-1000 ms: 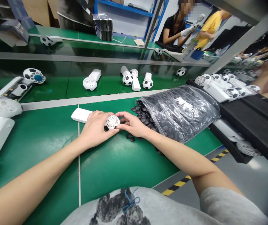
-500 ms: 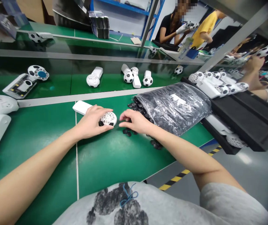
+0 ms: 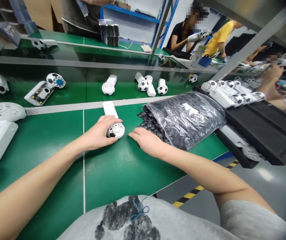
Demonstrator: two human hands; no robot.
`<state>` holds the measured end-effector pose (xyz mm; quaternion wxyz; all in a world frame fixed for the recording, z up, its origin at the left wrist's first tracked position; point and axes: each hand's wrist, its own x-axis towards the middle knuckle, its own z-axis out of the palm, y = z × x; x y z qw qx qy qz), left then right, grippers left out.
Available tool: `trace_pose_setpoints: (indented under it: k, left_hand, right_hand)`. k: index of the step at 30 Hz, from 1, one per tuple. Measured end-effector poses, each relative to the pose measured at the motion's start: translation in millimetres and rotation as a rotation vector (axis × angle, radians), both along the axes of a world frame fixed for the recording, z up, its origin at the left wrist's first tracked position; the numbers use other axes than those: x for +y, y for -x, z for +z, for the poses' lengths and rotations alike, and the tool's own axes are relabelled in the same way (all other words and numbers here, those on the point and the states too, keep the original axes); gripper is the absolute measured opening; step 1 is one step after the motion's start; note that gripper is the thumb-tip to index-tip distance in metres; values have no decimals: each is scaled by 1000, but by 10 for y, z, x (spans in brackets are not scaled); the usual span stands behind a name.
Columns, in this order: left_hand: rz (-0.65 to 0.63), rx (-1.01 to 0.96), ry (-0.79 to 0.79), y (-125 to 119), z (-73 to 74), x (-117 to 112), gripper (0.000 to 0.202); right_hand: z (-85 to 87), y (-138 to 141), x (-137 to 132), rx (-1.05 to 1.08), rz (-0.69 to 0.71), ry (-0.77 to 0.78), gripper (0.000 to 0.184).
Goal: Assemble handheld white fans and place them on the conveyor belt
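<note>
White handle (image 3: 110,109) now points toward the far edge of the bench (image 3: 45,176); right hand (image 3: 146,141) has moved off the ball-patterned fan head (image 3: 116,130), lying flat.

This was a factory assembly line. Long green conveyor belts (image 3: 45,160) held rows of white handheld fans (image 3: 108,88) with football-patterned heads. A bulging plastic bag (image 3: 185,121) of small black parts lay on the nearest belt, and blue metal shelving (image 3: 133,15) stood beyond. A co-worker (image 3: 180,43) sat along the line, and yellow-and-black hazard tape (image 3: 190,195) marked the floor.
</note>
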<state>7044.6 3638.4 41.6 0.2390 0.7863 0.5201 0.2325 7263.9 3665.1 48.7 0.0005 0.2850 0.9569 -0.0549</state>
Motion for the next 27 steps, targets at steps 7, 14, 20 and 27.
trace_pose_setpoints:
  k: [7, 14, 20, 27]
  left_hand:
    - [17, -55, -11, -82, -44, -19, 52]
    - [85, -118, -16, -162, -92, 2, 45]
    - [64, -154, -27, -153, -119, 5, 40]
    - [38, -144, -69, -159, -118, 21, 32]
  right_hand:
    - [-8, 112, 146, 632, -171, 509, 4]
    - [-61, 224, 198, 697, -182, 597, 3]
    - [-112, 249, 296, 735, -162, 675, 11]
    - [-207, 274, 431, 677, -196, 901, 24]
